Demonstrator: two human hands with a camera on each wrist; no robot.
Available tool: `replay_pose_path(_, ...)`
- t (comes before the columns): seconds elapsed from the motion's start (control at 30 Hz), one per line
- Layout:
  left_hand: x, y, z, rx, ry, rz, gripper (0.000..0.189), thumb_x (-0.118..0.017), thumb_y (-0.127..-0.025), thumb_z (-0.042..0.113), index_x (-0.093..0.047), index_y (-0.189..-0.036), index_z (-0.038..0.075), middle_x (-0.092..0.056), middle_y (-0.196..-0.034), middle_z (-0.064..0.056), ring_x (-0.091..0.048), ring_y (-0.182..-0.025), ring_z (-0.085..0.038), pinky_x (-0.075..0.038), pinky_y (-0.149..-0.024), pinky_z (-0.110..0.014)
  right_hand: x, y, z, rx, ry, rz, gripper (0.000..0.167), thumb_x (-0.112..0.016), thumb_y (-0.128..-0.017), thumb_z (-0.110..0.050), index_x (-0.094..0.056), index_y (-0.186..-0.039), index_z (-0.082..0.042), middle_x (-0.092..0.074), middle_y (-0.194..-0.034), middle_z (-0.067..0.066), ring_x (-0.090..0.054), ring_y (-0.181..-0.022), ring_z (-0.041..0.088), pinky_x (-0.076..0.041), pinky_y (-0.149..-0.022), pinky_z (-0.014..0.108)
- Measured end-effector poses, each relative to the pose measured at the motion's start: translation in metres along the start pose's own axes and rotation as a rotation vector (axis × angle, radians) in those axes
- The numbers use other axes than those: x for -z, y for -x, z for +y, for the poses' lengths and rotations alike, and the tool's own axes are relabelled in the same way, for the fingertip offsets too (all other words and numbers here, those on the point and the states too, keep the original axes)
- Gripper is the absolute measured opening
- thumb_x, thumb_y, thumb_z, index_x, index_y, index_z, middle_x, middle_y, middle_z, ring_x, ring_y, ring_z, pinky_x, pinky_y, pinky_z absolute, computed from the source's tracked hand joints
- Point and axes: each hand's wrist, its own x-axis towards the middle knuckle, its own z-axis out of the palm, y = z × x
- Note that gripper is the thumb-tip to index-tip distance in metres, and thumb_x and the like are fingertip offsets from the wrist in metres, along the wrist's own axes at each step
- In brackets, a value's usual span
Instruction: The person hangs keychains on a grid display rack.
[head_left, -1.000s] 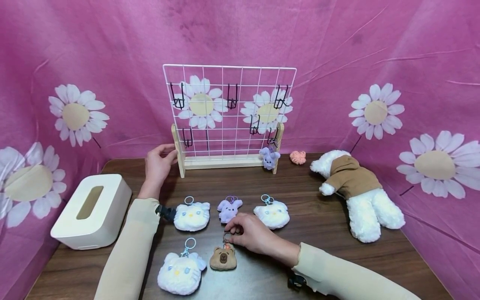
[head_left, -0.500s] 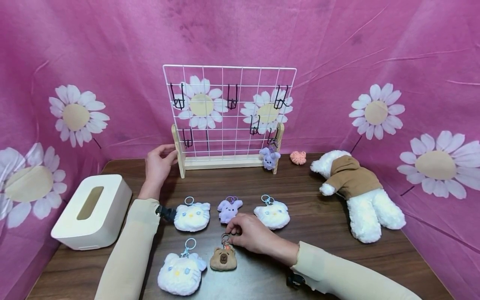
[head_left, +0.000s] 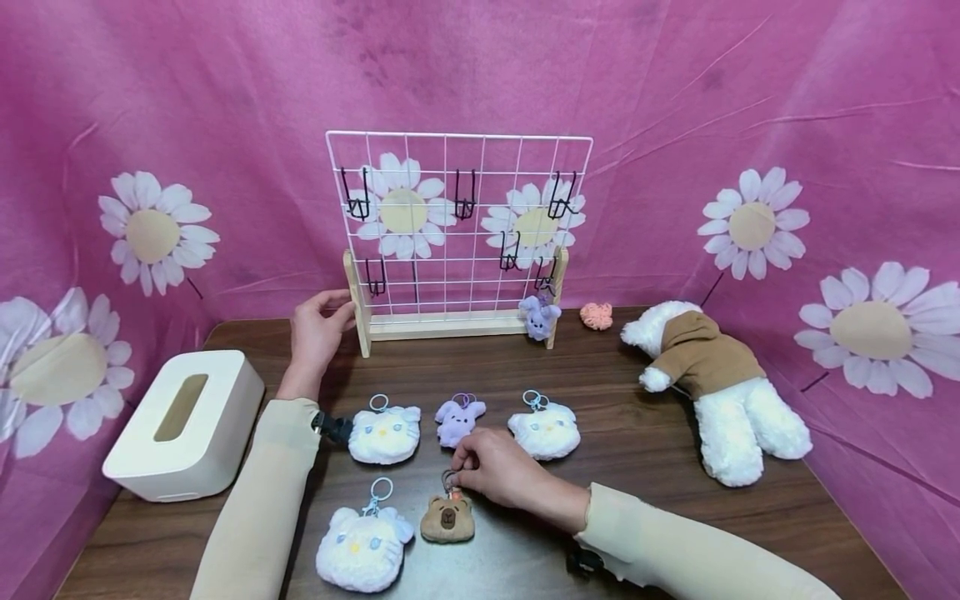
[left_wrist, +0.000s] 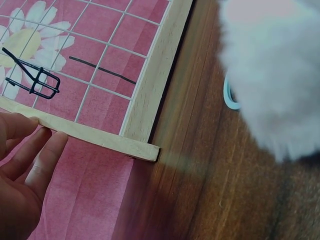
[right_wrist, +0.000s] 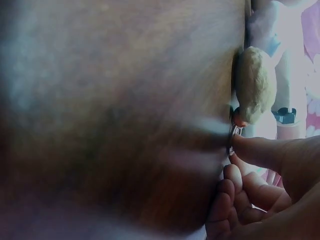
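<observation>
In the head view my right hand pinches the metal ring of a brown capybara keychain lying on the table. The right wrist view shows the thumb against that ring, with the plush body beyond it. At the rack's left side, my left hand touches the wooden upright. In the left wrist view its fingertips rest along the outer edge of the wood. The rack carries a white wire grid with several black hooks, and a purple plush keychain hangs at lower right.
Around the right hand lie a purple bunny keychain and white cat keychains at left, right and front. A white tissue box stands left. A plush toy and a pink ball of loops lie right.
My right hand has shifted very slightly left, with its fingertips moving on the capybara keychain's ring, which has tilted a little. The plush body stays on the table. My left hand has not moved.
</observation>
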Motion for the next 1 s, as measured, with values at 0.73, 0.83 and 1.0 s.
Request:
replay_pose_path(0.73, 0.0, 0.0, 0.001, 0.01, -0.002, -0.001, 0.03, -0.074, -0.107, 0.006, -0.076, -0.135, -0.006, -0.075, -0.128, -0.036, -0.071, -0.084, 0.008, -0.069, -0.081, -0.012, 0.011, -0.004, -0.001, 0.037, 0.046, -0.091, 0.018, -0.078, -0.088, -0.001, -0.073, -0.079, -0.016, -0.061, -0.075, -0.011, -0.051, -0.074, -0.004, -0.049, -0.068, 0.015)
replay_pose_path(0.83, 0.0, 0.0, 0.001, 0.015, -0.001, 0.0, 0.03, -0.074, -0.107, 0.006, -0.076, -0.135, -0.006, -0.075, -0.129, -0.036, -0.071, -0.084, 0.007, -0.069, -0.082, -0.013, 0.01, -0.005, 0.002, 0.036, 0.019, -0.095, 0.017, -0.077, -0.088, -0.002, -0.072, -0.08, -0.017, -0.061, -0.074, -0.012, -0.052, -0.073, -0.004, -0.05, -0.067, 0.015)
replay_pose_path(1.0, 0.0, 0.001, 0.001, 0.02, -0.005, 0.003, 0.03, -0.074, -0.108, 0.006, -0.076, -0.135, -0.006, -0.075, -0.129, -0.035, -0.072, -0.084, 0.006, -0.07, -0.082, -0.014, 0.009, -0.003, 0.008, 0.075, -0.01, -0.082, 0.012, -0.074, -0.087, -0.006, -0.073, -0.083, -0.018, -0.063, -0.075, -0.015, -0.054, -0.071, -0.006, -0.054, -0.065, 0.014)
